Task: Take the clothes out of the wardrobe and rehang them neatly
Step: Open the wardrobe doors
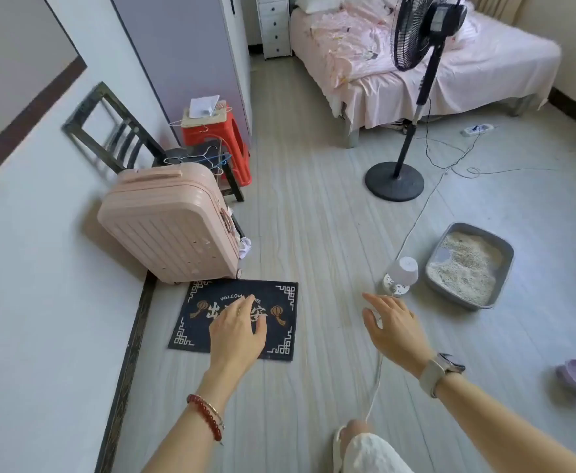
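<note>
Hands: left hand point(238, 331) and right hand point(394, 324) both reach forward over the floor, fingers loose, holding nothing.
Wardrobe: tall grey-lilac wardrobe point(184, 52), doors closed, by the left wall.
Hangers: thin wire hangers point(199, 158) lie on the dark wooden chair point(119, 138) behind the pink hard-shell suitcase point(167, 223).
Stool: red plastic stool point(225, 141) beside the wardrobe.
Bed: pink-sheeted bed point(450, 66) behind the black pedestal fan point(416, 59).

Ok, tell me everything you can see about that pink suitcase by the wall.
The pale pink hard-shell suitcase looks like ribbed plastic, with rounded corners and horizontal grooves. It stands upright on the grey floor against the white wall, leaning slightly in this wide view. A flat pink handle sits on its top, and a small wheel shows at the bottom right corner. A bit of white cloth sticks out at its right side. The black wooden chair stands just behind it, the dark doormat in front.
</note>
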Demonstrator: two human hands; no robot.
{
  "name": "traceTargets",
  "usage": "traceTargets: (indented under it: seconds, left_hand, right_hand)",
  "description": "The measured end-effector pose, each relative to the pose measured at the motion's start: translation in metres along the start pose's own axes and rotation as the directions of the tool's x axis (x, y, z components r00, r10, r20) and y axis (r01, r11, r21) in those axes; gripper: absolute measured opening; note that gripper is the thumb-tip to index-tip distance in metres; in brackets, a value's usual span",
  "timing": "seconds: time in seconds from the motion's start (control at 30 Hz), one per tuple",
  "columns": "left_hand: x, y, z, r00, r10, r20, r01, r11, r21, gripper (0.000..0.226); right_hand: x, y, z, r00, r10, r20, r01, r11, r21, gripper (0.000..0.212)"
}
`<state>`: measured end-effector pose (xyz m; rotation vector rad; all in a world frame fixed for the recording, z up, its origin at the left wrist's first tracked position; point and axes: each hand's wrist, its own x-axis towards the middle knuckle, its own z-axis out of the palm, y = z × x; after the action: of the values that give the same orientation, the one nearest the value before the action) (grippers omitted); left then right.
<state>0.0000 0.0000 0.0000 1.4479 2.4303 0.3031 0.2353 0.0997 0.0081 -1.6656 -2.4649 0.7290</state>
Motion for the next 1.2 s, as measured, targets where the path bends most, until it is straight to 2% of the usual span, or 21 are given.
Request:
traceTargets:
  seconds: [0.13,0.3,0.47,0.6,0.77,0.93,1.1,1.2]
  left_hand:
    - [0.062,0.015,0.008,1.0,0.024,-0.008,-0.024,1.0,0.006,0.048]
    - [0.177,0.053,0.0,0.994,0.105,-0.032,-0.103,0.994,0.045,0.049]
    - [0.306,0.106,-0.028,0.993,0.12,-0.017,-0.121,0.992,-0.034,0.041]
    - [0.397,0.135,-0.039,0.989,0.149,-0.001,-0.149,0.989,-0.007,0.04]
    - [0.498,0.142,-0.04,0.991,0.132,-0.031,-0.132,0.991,0.007,0.042]
    - [0.644,0.136,-0.048,0.975,0.15,-0.163,-0.141,0.988,0.065,0.039]
    - [0.806,0.14,-0.093,0.957,0.228,-0.182,-0.209,0.971,0.116,0.033]
    - [0.893,0.15,-0.123,0.935,0.271,-0.229,-0.247,0.96,0.131,0.038]
  right_hand:
    - [0.06,0.008,-0.006,1.0,0.014,-0.007,-0.014,1.0,0.025,0.041]
    - [0.181,0.016,-0.035,0.998,-0.023,-0.054,0.025,0.999,0.035,0.042]
    - [0.309,0.022,-0.08,0.998,-0.049,0.042,0.049,0.999,-0.001,0.042]
    - [0.4,0.022,-0.109,0.996,-0.032,0.088,0.029,0.999,0.029,0.04]
    - [0.508,0.012,-0.125,0.991,-0.071,0.111,0.074,0.997,-0.019,0.042]
    - [0.649,-0.007,-0.136,0.988,-0.099,0.118,0.108,0.992,-0.067,0.045]
    - [0.808,-0.048,-0.171,0.99,-0.106,0.089,0.113,0.99,-0.086,0.046]
    - [0.891,-0.073,-0.199,0.987,-0.139,0.076,0.146,0.985,-0.092,0.045]
